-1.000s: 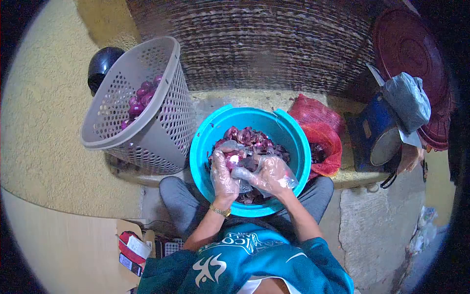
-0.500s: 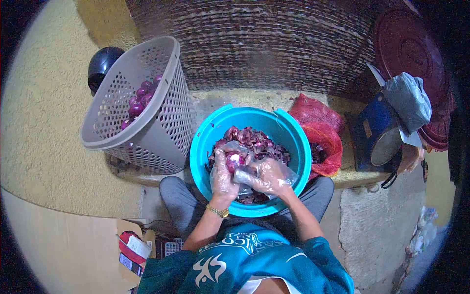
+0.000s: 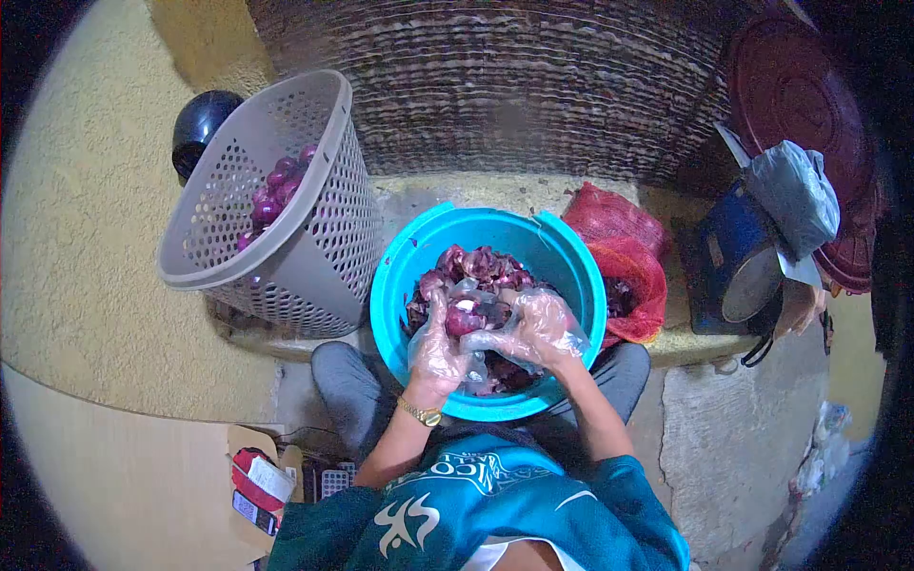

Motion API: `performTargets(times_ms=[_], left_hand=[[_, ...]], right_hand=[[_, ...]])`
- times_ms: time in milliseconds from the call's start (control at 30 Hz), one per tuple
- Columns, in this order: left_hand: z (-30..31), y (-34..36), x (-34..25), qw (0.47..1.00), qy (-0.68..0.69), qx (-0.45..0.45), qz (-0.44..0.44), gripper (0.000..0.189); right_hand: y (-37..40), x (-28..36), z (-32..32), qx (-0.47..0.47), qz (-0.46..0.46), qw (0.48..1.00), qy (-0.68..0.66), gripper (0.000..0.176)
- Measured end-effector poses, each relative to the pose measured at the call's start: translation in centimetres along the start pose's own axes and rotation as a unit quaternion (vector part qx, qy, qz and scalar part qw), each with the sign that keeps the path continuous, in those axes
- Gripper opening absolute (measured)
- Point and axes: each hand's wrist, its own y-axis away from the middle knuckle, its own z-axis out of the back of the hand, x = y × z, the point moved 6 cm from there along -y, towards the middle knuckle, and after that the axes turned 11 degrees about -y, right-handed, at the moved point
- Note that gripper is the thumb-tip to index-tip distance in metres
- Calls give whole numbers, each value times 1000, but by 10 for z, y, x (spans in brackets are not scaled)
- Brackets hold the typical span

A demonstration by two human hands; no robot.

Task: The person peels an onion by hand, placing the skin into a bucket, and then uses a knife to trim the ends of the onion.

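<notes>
My left hand (image 3: 440, 347), in a clear plastic glove, is closed around a red onion (image 3: 465, 317) with a pale patch showing on its top. Close beside it, my gloved right hand (image 3: 541, 328) has its fingers curled at a dark flap of onion skin (image 3: 496, 312) on the onion's right side. The right fingertips are partly hidden. Both hands are inside the rim of a turquoise tub (image 3: 386, 328), which sits between my knees. Loose purple onion skins (image 3: 486, 264) lie in the tub beneath and beyond the hands.
A grey perforated basket (image 3: 333, 219) with several red onions (image 3: 278, 195) stands at the left. Right of the tub sit red mesh sacks (image 3: 614, 221), one open. Farther right are a blue container (image 3: 728, 257) and a grey plastic bundle (image 3: 795, 195). A phone (image 3: 255, 512) lies lower left.
My right hand has shifted slightly right and up, and the dark flap now shows between it and the onion. The left hand keeps the onion in nearly the same place.
</notes>
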Motion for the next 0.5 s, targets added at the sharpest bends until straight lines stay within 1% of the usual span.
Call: performTargets(times_ms=[67, 133, 200, 267, 300, 333, 367, 400, 433, 500], left_hand=[[-3, 1, 1, 997, 57, -19, 44, 50], [5, -1, 6, 998, 39, -14, 37, 49], [18, -6, 15, 999, 22, -10, 29, 48], [33, -11, 17, 991, -113, -56, -43, 45], [21, -7, 9, 991, -114, -56, -43, 45], [7, -3, 5, 999, -21, -38, -10, 43], [-4, 0, 3, 997, 71, -19, 21, 41], [-4, -2, 2, 997, 71, -18, 21, 41], [-5, -2, 1, 997, 70, -14, 15, 41], [-2, -5, 2, 998, 69, -9, 8, 40]], right_hand=[[1, -1, 0, -2, 1, 1000, -1, 64], [1, -1, -1, -3, 4, 1000, -3, 63], [3, -6, -5, 38, -25, 999, -9, 64], [4, -10, -7, 53, -36, 998, -11, 64], [4, -14, -10, 68, -48, 996, -12, 63], [5, -17, -12, 68, -48, 996, -12, 63], [6, -19, -15, 81, -49, 995, -44, 62], [6, -20, -18, 93, -49, 992, -75, 61], [8, -20, -18, 93, -49, 992, -75, 61], [10, -19, -19, 141, -90, 985, -38, 54]])
